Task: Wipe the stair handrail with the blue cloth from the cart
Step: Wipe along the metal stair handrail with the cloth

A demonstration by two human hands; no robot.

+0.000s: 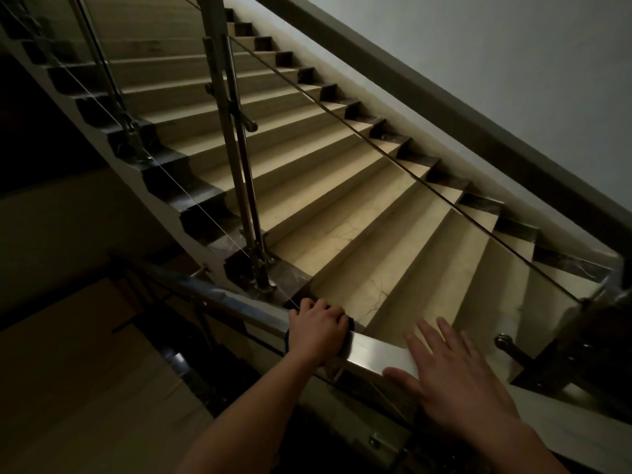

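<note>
A metal stair handrail [372, 354] runs from the lower left to the right across the bottom of the head view. My left hand [318, 331] is closed over the rail with the blue cloth [286, 340] pressed under it; only a thin blue edge shows beside the wrist and a dark bit at the fingertips. My right hand [455, 374] lies flat on the rail to the right, fingers spread, holding nothing.
Beige stone stairs [342, 206] rise beyond the rail, behind glass panels and steel posts [236, 138]. A dark wall rail [444, 107] follows the right wall. A lower landing [68, 371] lies in shadow at the left. No cart is in view.
</note>
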